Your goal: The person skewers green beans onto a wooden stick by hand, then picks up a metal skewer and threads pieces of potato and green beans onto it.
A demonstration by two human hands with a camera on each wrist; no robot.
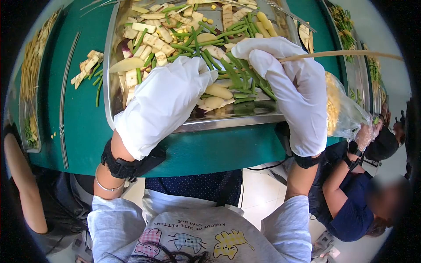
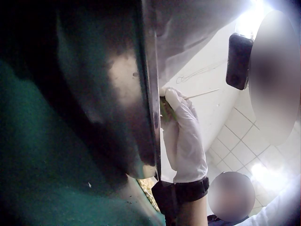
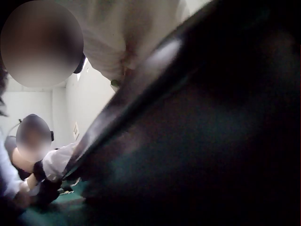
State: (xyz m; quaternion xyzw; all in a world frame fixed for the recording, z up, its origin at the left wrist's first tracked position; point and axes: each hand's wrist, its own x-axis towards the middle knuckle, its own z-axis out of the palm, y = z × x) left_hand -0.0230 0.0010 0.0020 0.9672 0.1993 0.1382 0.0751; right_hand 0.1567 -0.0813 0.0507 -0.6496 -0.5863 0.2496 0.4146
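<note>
A metal tray (image 1: 228,124) holds cut green beans, pale vegetable strips and yellow pieces. The gloved right hand (image 1: 294,90) pinches a thin wooden stick (image 1: 346,53) and green bean pieces (image 1: 245,74) over the tray's right side; the left wrist view shows this hand (image 2: 186,136) and the stick (image 2: 204,93) too. The gloved left hand (image 1: 162,103) is over the tray's left front, its fingers bent down at the vegetables; whether they hold a piece is hidden. In the right wrist view the left hand (image 3: 59,162) is partly behind the tray's edge.
Metal skewers (image 1: 66,101) and a small vegetable pile (image 1: 90,70) lie on the green table (image 1: 210,151) left of the tray. More trays with skewers (image 1: 37,74) stand at both sides. A clear bag (image 1: 351,118) is at the right, near another person's hand (image 1: 366,135).
</note>
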